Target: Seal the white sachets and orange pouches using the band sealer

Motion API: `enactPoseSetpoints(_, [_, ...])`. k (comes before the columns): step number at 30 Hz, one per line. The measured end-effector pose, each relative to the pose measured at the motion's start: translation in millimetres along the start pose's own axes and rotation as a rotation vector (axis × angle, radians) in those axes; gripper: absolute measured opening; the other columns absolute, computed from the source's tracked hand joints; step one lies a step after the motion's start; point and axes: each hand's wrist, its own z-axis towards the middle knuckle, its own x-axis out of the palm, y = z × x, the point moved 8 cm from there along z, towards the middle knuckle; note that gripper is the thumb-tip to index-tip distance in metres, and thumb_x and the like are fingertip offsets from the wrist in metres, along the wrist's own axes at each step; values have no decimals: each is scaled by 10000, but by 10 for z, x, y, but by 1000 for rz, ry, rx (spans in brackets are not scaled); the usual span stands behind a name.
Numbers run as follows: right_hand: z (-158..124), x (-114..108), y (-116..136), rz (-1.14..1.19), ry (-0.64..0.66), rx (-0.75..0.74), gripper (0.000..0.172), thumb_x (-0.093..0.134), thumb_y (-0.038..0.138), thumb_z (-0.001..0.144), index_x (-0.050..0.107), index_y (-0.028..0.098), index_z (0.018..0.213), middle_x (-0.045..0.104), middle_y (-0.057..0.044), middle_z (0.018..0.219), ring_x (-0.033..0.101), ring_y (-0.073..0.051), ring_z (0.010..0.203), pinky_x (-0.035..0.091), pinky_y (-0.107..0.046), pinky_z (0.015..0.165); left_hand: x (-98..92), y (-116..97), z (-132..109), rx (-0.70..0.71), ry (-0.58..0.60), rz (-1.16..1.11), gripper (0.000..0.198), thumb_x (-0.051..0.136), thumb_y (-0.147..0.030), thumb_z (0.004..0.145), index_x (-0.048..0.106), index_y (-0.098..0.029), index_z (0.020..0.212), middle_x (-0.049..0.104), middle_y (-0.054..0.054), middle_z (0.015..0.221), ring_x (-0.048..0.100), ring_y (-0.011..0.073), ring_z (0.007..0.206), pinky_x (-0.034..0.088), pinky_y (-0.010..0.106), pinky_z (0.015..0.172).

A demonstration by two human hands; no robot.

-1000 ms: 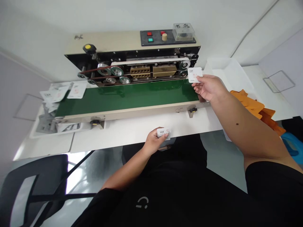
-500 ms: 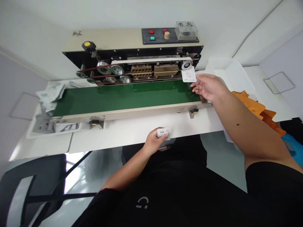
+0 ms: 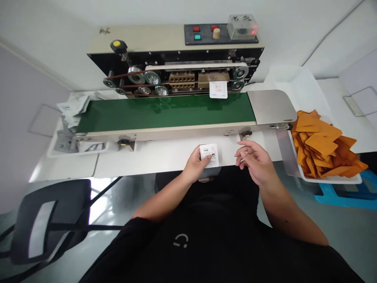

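Note:
My left hand (image 3: 193, 168) is closed on a small white printed packet (image 3: 209, 149), thumb across its face, just above the table's front edge. To its right, my right hand (image 3: 258, 162) hovers with loosely curled fingers apart and nothing visible in them. Another white packet (image 3: 218, 92) with reddish print hangs by its top edge in the band sealing machine (image 3: 141, 38), below the brass blocks. Under that packet runs the green conveyor belt (image 3: 165, 116). Neither hand touches the machine.
A bin (image 3: 331, 180) of orange pouches (image 3: 321, 141) stands right, partly over a blue stool (image 3: 338, 198). A metal plate (image 3: 271, 108) extends the belt's right end. At left, a white tray (image 3: 112, 146) holds several silvery-white packets. A black chair (image 3: 63, 212) stands lower left.
My right hand has let go of the packet at the machine's right end and drawn back toward me. That packet has moved left along the machine. The view has shifted slightly.

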Motion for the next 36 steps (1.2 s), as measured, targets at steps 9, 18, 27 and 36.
enactPoseSetpoints(9, [-104,261,-454,62,92,106,411,829,532,881,746,219,1134,687,-26,863,636,-126,659,476,-241,552,259,-197,-22,61,25,-87,508,911,-472,829,690,-178,1180,785,70,1088,728,199,944,596,312,835])
enactPoseSetpoints(18, [-191,515,-794,315,122,256,403,860,537,865,764,227,1104,728,-38,887,673,-151,693,509,-252,579,341,-189,-138,64,116,-101,710,876,-509,862,543,-228,1423,766,40,970,686,151,732,558,257,645])
enactPoseSetpoints(27, [-249,725,-796,408,222,318,372,920,432,813,783,196,1066,681,-34,805,597,-133,642,477,-251,556,247,-249,-218,330,52,417,509,745,-478,968,661,-257,1420,651,135,1371,613,295,1247,526,470,1080])
enactPoseSetpoints(36, [-89,538,-675,407,187,285,421,929,495,813,649,204,932,552,45,658,343,-48,471,273,-187,429,102,-205,-170,369,70,392,517,730,-485,983,609,-249,1428,633,135,1325,613,266,1171,522,430,1027])
